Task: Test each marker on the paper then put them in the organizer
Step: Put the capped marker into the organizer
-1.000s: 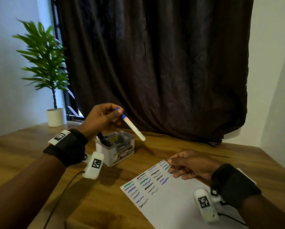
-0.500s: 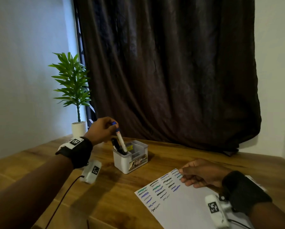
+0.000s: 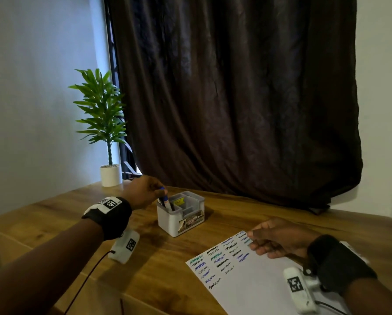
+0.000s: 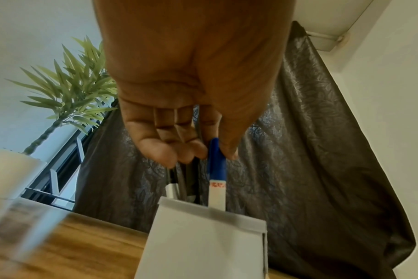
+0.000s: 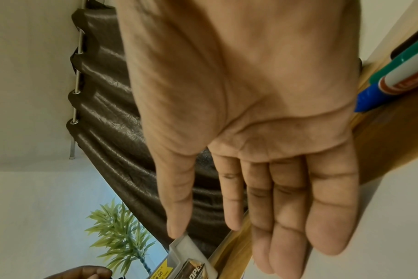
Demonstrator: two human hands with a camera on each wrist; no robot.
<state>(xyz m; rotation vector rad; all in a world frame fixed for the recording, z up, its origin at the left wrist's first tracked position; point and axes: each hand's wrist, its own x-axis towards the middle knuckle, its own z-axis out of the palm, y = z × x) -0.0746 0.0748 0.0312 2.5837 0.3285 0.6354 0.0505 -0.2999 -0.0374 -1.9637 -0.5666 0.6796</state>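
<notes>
My left hand pinches the blue cap of a white marker between thumb and fingers. The marker stands upright with its lower end inside the left compartment of the grey-white organizer, beside dark markers that stand there. The white paper lies at the front right, with rows of coloured squiggles on its left part. My right hand rests on the paper's far edge, fingers straight and holding nothing. In the right wrist view, a green-capped marker and a blue-capped marker lie on the table behind the hand.
A potted plant in a white pot stands at the table's back left corner. A dark curtain hangs behind the wooden table. The table's front edge runs just below the paper.
My left hand has swung the blue-capped marker from tilted in the air to upright and lowered it into the organizer. The right hand has stayed on the paper.
</notes>
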